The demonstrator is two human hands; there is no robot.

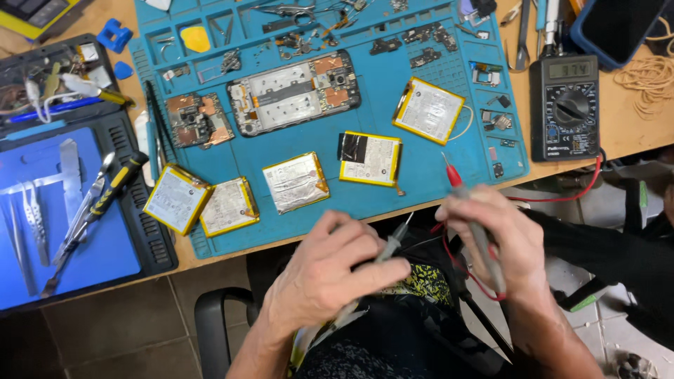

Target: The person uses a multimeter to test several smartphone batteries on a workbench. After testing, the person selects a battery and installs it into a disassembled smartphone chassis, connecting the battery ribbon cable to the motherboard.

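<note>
My left hand (330,270) grips a black probe (394,240) with its metal tip pointing up and to the right, below the table's front edge. My right hand (500,238) holds a red probe (453,175), tip aimed up at the blue mat (365,102). Red and black leads run to a black multimeter (564,105) at the right. Several flat batteries lie on the mat, among them one with black tape (370,158) just above the red probe's tip and a foil-wrapped one (295,182). An opened phone (293,92) lies at the mat's middle.
A circuit board (199,119) lies left of the phone. A dark tray (70,203) at the left holds tweezers, a metal spudger and a yellow-black screwdriver (112,186). Small parts and tools crowd the mat's back edge. Rubber bands (649,77) lie at far right. A chair arm (210,323) is below.
</note>
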